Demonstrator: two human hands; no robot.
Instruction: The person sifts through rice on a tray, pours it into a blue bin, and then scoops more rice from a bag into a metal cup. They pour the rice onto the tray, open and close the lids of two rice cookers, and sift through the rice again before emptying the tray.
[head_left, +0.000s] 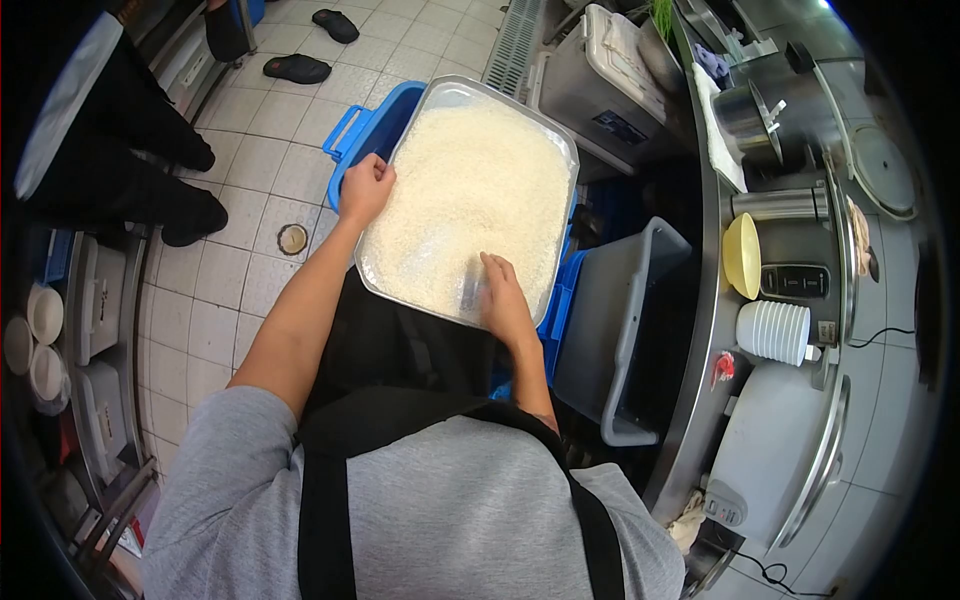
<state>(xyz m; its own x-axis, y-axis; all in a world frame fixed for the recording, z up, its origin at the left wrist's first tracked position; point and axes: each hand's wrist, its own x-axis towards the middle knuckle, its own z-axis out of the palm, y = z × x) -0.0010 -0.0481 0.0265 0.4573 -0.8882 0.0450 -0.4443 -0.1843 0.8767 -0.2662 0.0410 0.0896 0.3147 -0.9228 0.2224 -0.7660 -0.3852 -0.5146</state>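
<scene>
A large rectangular metal tray filled with white rice grains rests over a blue plastic crate. My left hand is closed at the tray's left rim, its fingers curled over the edge. Lower right, my right hand is in the tray at the near side, fingers stretched out and touching the rice. A shiny patch of bare tray bottom seems to show beside those fingers. The rice is spread thinner toward the near edge.
A grey bin stands at the right, below a steel counter. On the counter are a yellow bowl, stacked white bowls and a scale. A person's dark-clad legs and black shoes are at left.
</scene>
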